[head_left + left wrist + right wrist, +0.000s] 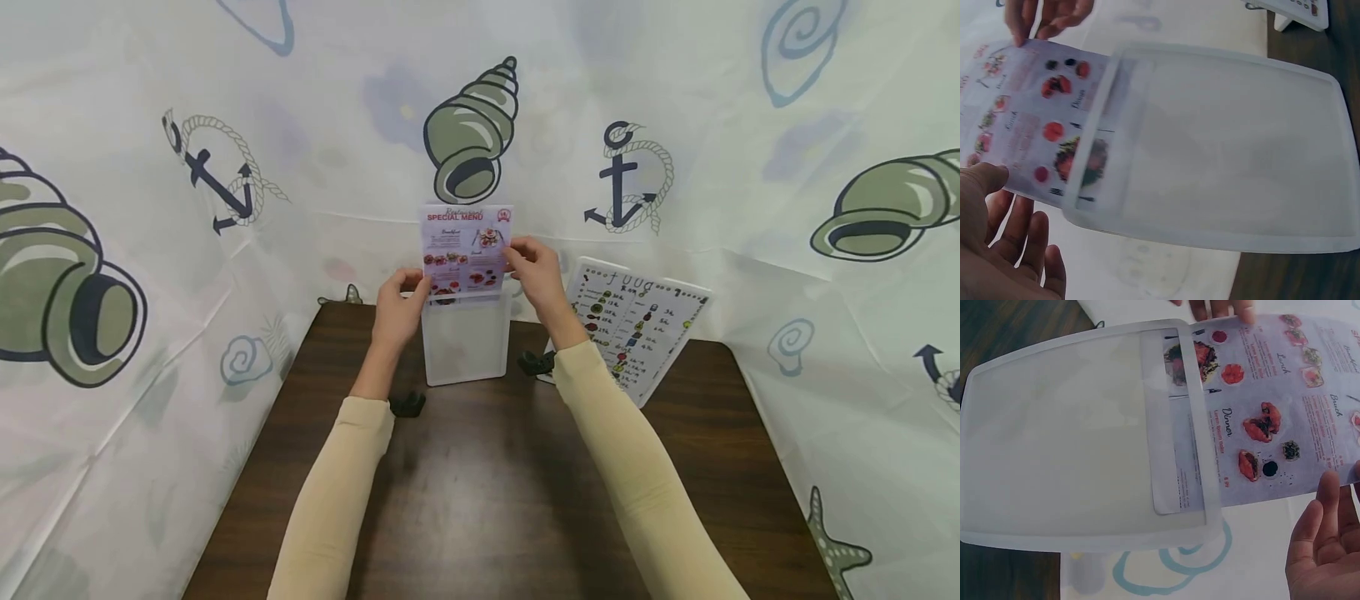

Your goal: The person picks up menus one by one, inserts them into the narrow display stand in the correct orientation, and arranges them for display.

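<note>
Both hands hold a printed menu sheet (453, 242) by its opposite side edges. My left hand (397, 308) pinches the left edge between thumb and fingers, lower down. On the right edge, somewhat higher, my right hand (538, 273) has its thumb and fingertips. The sheet's bottom end is inside a white-framed clear stand (465, 350), behind its top bar. Through the panel in the right wrist view, that end of the menu (1188, 456) shows just past the bar. Most of the sheet stands above the frame, and the rest of the panel (1241, 144) is bare.
A white board (637, 325) with a handwritten, drawn food list leans behind my right forearm. The dark wooden table (480, 500) ends at a fabric backdrop (360, 167) printed with shells and anchors. Black devices (407, 405) sit at both wrists.
</note>
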`<state>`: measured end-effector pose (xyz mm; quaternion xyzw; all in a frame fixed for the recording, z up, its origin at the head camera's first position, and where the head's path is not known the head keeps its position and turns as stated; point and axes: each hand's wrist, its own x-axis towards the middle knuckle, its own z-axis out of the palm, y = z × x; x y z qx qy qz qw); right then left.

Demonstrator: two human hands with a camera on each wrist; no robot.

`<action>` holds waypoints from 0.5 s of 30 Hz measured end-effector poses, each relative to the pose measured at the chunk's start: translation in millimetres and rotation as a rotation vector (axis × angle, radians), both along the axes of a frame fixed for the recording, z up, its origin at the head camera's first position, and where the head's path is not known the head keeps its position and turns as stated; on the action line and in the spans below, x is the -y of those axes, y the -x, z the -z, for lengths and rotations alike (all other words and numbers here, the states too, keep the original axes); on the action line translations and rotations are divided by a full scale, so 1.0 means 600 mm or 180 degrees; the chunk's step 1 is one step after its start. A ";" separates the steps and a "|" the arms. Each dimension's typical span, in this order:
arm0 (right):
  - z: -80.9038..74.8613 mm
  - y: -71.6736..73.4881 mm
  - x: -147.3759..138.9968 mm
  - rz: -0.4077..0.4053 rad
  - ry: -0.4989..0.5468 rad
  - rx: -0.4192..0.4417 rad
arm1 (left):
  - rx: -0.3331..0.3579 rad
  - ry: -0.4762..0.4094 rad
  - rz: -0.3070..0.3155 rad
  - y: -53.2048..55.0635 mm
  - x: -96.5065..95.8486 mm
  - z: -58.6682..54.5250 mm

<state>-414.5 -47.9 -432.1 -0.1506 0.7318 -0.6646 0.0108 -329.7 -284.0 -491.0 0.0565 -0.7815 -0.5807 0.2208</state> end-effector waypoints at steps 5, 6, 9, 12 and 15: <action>0.006 0.002 -0.001 -0.0057 0.0069 0.0037 | -0.0166 -0.0105 -0.0023 -0.002 -0.006 -0.022; 0.008 0.002 -0.001 -0.0074 0.0075 0.0044 | -0.0185 -0.0110 -0.0024 -0.003 -0.007 -0.025; 0.012 0.001 0.000 -0.0101 0.0076 0.0055 | -0.0241 -0.0089 -0.0050 -0.004 -0.010 -0.032; 0.016 -0.001 0.000 -0.0101 0.0082 0.0054 | -0.0249 -0.0060 -0.0077 -0.003 -0.012 -0.035; 0.016 -0.003 -0.002 -0.0113 0.0069 0.0035 | -0.0220 -0.0065 -0.0092 -0.001 -0.012 -0.035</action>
